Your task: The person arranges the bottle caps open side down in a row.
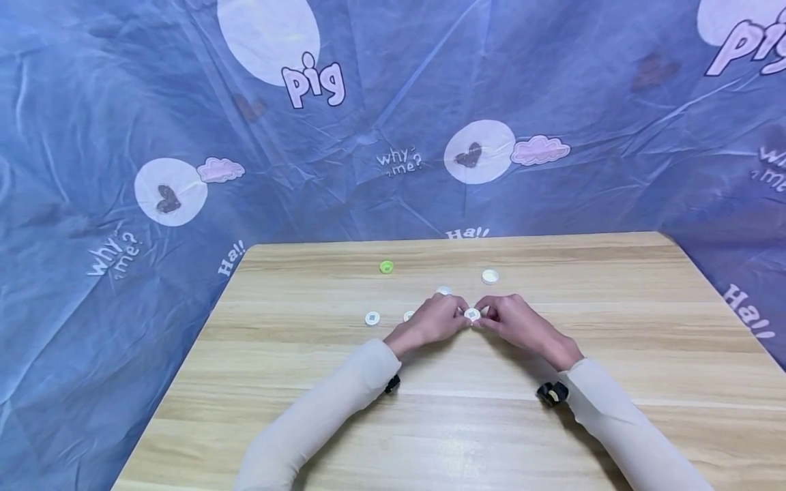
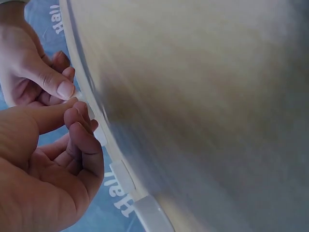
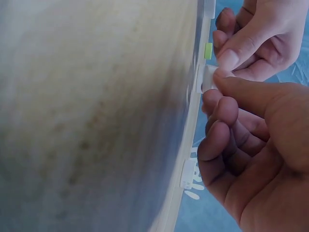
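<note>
The left hand (image 1: 434,319) and right hand (image 1: 516,320) meet fingertip to fingertip, both pinching one white cap (image 1: 471,314) on the tabletop (image 1: 307,382), about midway between its side edges. Other white caps (image 1: 372,318) lie close by. A green cap (image 1: 386,266) sits near the far edge.

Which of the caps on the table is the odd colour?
The green cap, at the far left of the group. The other caps are white, including the white cap both hands pinch.
</note>
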